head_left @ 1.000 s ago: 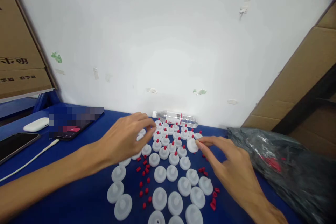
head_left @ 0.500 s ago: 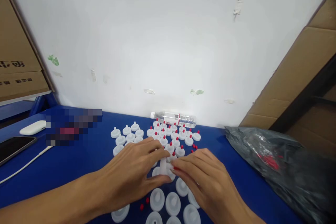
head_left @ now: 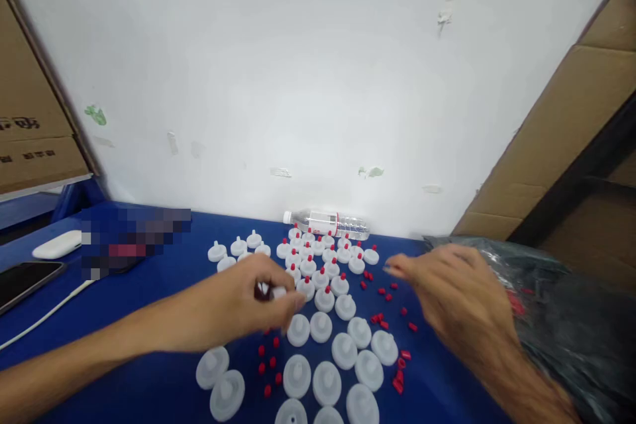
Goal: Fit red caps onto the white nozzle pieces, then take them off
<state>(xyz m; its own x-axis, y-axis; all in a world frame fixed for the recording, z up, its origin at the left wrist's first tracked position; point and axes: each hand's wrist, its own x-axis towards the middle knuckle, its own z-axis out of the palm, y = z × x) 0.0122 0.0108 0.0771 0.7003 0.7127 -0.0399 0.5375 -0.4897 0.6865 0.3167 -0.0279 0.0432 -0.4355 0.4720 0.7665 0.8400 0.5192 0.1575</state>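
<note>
My left hand (head_left: 263, 295) is closed, with a white plastic spout cap (head_left: 278, 292) mostly hidden between its thumb and curled fingers. Smeared by motion, my right hand (head_left: 457, 291) hovers at the right, its fingertips close to loose small red caps (head_left: 388, 297); whether it holds anything is unclear. Between the hands stand several round white spout caps with red tips (head_left: 324, 298). Nearer me lie several white spout caps without red tips (head_left: 326, 383). More red caps (head_left: 273, 362) are scattered below my left hand.
A clear plastic bottle (head_left: 325, 223) lies against the white wall. On the right, a dark plastic bag (head_left: 561, 305) shows red pieces inside. A phone (head_left: 27, 281), a white device (head_left: 57, 245) and a white cable (head_left: 47, 315) lie at the left of the blue table (head_left: 163, 298).
My hands have separated from their shared hold in the middle. The right has moved away to the right, uncovering loose red caps; the left has shifted slightly left, still holding a white piece.
</note>
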